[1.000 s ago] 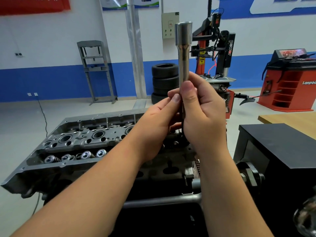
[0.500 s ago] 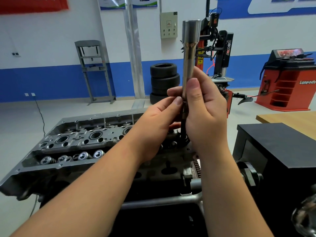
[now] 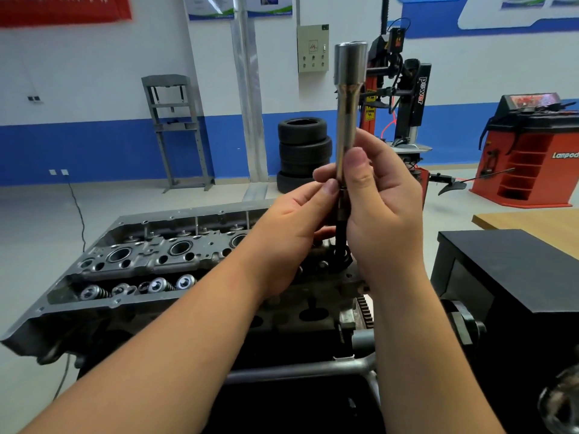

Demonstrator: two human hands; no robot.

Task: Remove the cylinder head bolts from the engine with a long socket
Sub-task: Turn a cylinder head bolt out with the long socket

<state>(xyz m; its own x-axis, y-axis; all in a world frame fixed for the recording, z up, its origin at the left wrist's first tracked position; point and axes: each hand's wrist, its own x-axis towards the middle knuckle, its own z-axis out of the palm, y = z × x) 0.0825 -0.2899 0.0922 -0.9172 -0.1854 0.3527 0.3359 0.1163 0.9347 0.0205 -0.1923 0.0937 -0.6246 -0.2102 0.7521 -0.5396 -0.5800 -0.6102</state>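
Holding long socket upright above engine, both hands gripping.
Right hand pinched the socket's shaft between thumb and fingers; left hand pinched its lower, darker part, just above the cylinder head's right end. Stacked tyres stood behind.

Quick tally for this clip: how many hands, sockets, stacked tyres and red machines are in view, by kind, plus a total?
Hands: 2, left hand and right hand, both on the socket
Socket: 1, socket, upright
Tyres: 3, tyres in one stack
Red machines: 2, tyre changer and balancer
Total: 8
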